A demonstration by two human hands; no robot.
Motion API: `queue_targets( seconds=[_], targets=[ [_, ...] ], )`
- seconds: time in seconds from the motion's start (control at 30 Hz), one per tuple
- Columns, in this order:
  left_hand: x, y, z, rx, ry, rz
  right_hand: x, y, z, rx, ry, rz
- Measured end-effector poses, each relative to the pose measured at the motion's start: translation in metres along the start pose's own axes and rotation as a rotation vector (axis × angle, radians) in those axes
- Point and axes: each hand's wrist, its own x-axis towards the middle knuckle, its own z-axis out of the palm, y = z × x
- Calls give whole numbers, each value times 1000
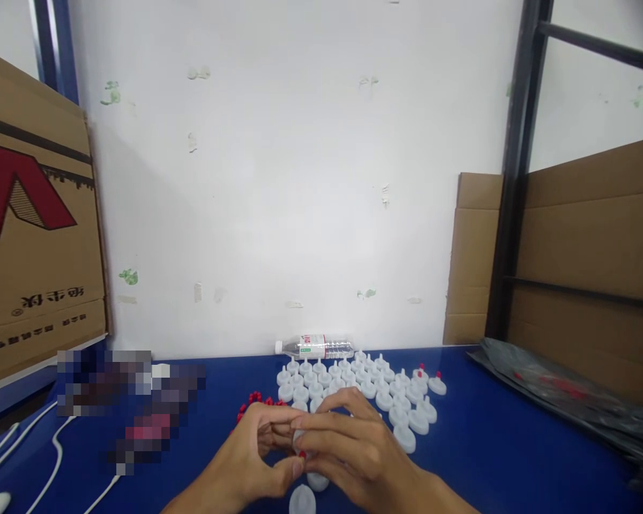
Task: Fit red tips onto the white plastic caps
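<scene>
White plastic between the two hands, low over the near part of the blue bench (493,442): one cap (298,437), mostly covered by fingers. Pinched by the left hand (251,457), thumb on the near side and fingers curled behind. Laid over the same cap from the other side, the bent fingers of the right hand (356,450), with thumb out of sight; cannot tell whether pinching or only steadying. Just beside the left thumb, a small red tip (302,455); cannot tell whether seated on the cap.

Just beyond the hands, a crowd of white spouted caps (404,438), spouts up, spreading back towards a clear bottle (313,347) on its side near the wall (289,214). At the crowd's right edge, two with red tops (438,375). Beyond the left hand, a loose scatter of red pieces (254,396), partly hidden by it. Close to the front, between the wrists, two more white caps (303,501). Off to the left, white cables (58,450) and a printed cardboard box (37,264); far right, a grey plastic bag (568,385).
</scene>
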Motion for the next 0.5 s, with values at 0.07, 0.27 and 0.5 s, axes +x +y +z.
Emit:
queue_targets(
  seconds=[0.07, 0.27, 0.5],
  targets=[
    [0, 3, 1, 2, -18, -5, 1, -1, 1, -3, -3, -1],
    [1, 23, -15, 450, 231, -18, -1, 30, -17, -150, 33, 69],
    [-3, 10, -88, 1252, 360, -11, -24, 107, -73, -441, 153, 584]
  ],
)
